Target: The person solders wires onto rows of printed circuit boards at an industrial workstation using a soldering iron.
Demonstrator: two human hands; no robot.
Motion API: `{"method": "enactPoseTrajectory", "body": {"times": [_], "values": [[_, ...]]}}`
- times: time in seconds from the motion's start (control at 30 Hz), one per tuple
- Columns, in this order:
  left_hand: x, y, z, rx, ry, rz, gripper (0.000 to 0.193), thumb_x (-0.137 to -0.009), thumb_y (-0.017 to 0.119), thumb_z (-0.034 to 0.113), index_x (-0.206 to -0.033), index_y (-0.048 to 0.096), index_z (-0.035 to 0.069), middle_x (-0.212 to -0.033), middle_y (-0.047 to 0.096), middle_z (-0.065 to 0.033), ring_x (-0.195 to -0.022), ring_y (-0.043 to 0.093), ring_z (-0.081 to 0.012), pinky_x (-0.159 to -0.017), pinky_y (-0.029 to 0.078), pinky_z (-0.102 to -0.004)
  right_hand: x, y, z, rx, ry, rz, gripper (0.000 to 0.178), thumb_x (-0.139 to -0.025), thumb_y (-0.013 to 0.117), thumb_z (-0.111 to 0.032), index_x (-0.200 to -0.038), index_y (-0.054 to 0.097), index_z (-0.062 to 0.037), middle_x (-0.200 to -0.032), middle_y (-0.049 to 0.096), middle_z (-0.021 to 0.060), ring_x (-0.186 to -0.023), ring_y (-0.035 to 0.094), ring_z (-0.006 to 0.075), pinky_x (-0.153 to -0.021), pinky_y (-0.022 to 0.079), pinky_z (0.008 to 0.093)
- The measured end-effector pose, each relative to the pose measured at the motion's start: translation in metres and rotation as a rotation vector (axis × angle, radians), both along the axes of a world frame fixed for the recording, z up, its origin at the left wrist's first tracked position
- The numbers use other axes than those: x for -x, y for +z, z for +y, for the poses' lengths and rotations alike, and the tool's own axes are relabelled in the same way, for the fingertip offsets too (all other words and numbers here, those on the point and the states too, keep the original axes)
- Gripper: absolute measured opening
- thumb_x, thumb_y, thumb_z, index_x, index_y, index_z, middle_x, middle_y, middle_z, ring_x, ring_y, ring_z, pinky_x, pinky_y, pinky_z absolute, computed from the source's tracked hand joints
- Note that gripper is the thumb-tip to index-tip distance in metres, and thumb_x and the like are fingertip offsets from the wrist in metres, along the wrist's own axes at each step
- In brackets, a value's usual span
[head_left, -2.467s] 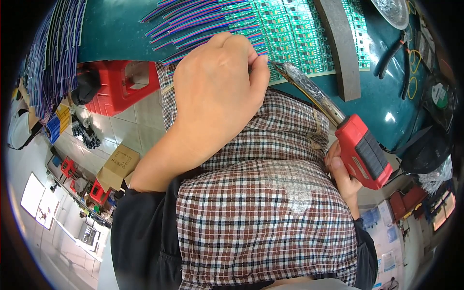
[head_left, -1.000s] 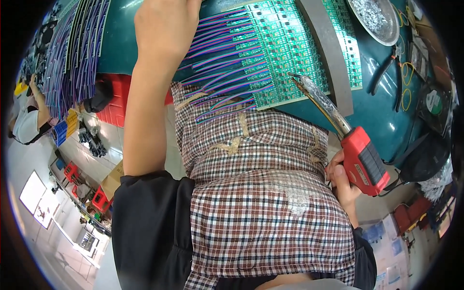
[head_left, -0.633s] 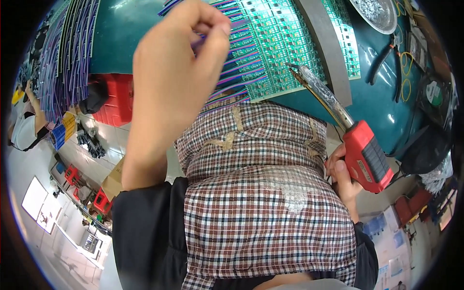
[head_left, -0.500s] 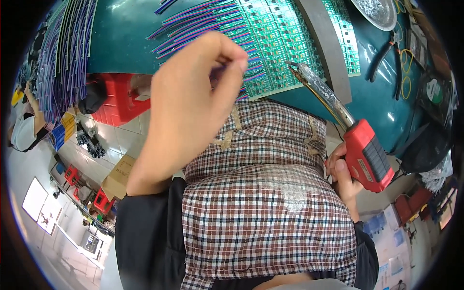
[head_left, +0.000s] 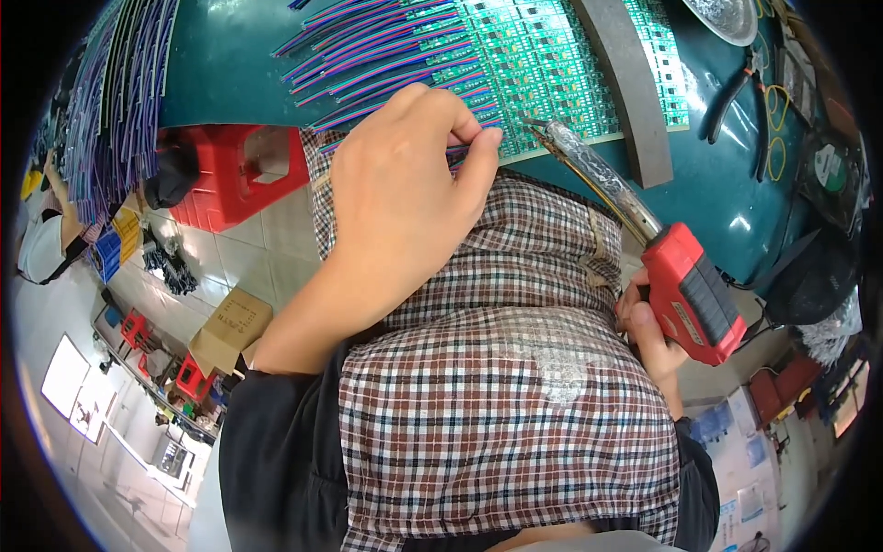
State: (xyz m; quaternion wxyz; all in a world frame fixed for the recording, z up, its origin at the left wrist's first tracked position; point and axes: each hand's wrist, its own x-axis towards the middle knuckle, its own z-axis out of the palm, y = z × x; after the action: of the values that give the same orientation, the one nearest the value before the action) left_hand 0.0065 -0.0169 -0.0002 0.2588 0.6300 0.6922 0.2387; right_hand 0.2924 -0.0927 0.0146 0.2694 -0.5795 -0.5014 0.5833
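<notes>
My left hand pinches a thin coloured ribbon wire at the near edge of a green circuit board panel on the teal table. A row of purple, red and green wires fans out leftward from the panel. My right hand grips a red soldering gun by its handle. Its long metal barrel points up and left, with the tip close to my left fingertips at the board's edge. A checked apron covers my lap below.
A grey foam strip lies across the board panel. Pliers, a metal dish and a yellow wire loop sit at the right. More wire bundles hang at the left above a red stool. A cardboard box stands on the tiled floor.
My left hand reached far up over the table, then came back down holding a wire to the board's near edge. The soldering gun stayed nearly still in my right hand.
</notes>
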Motion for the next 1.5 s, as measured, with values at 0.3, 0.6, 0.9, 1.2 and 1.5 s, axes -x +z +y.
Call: {"method": "enactPoseTrajectory", "body": {"times": [0.3, 0.6, 0.9, 1.2, 1.5], "values": [[-0.003, -0.005, 0.001, -0.048, 0.020, 0.026, 0.018, -0.081, 0.075, 0.015, -0.073, 0.061, 0.007, -0.073, 0.060, -0.0080, -0.066, 0.062, -0.0291, -0.059, 0.048, -0.0415, 0.005, 0.004, 0.004, 0.057, 0.013, -0.032, 0.028, -0.091, 0.066, -0.007, -0.115, 0.058, 0.0046, -0.081, 0.058, 0.0068, -0.066, 0.050, 0.0117, -0.060, 0.041, 0.0278], [-0.003, -0.007, 0.001, -0.053, 0.016, 0.033, 0.019, -0.081, 0.075, 0.015, -0.072, 0.061, 0.007, -0.073, 0.061, -0.0085, -0.067, 0.062, -0.0294, -0.060, 0.048, -0.0416, 0.009, 0.003, 0.009, 0.034, 0.014, 0.018, 0.018, -0.092, 0.064, -0.005, -0.107, 0.058, 0.0038, -0.081, 0.057, 0.0073, -0.068, 0.051, 0.0129, -0.060, 0.042, 0.0282], [-0.004, -0.009, 0.001, -0.073, 0.013, 0.049, 0.019, -0.081, 0.075, 0.015, -0.072, 0.060, 0.007, -0.073, 0.061, -0.0085, -0.067, 0.063, -0.0293, -0.061, 0.049, -0.0414, 0.001, 0.002, 0.003, 0.011, 0.019, -0.037, 0.027, -0.091, 0.066, -0.009, -0.112, 0.058, 0.0052, -0.083, 0.058, 0.0084, -0.070, 0.053, 0.0137, -0.062, 0.043, 0.0276], [-0.005, -0.011, 0.001, -0.086, 0.015, 0.051, 0.019, -0.079, 0.075, 0.014, -0.072, 0.060, 0.007, -0.073, 0.061, -0.0082, -0.066, 0.062, -0.0293, -0.060, 0.048, -0.0414, 0.003, 0.005, 0.006, 0.018, 0.053, -0.026, 0.019, -0.091, 0.066, -0.007, -0.104, 0.058, 0.0034, -0.082, 0.057, 0.0079, -0.070, 0.052, 0.0141, -0.063, 0.042, 0.0279], [-0.005, -0.011, 0.001, -0.096, 0.018, 0.056, 0.019, -0.078, 0.075, 0.014, -0.071, 0.059, 0.007, -0.072, 0.060, -0.0085, -0.066, 0.062, -0.0296, -0.060, 0.049, -0.0416, 0.011, 0.008, 0.012, 0.063, 0.023, 0.006, 0.015, -0.091, 0.066, -0.009, -0.097, 0.057, 0.0014, -0.079, 0.056, 0.0080, -0.069, 0.051, 0.0145, -0.062, 0.042, 0.0288]]}}
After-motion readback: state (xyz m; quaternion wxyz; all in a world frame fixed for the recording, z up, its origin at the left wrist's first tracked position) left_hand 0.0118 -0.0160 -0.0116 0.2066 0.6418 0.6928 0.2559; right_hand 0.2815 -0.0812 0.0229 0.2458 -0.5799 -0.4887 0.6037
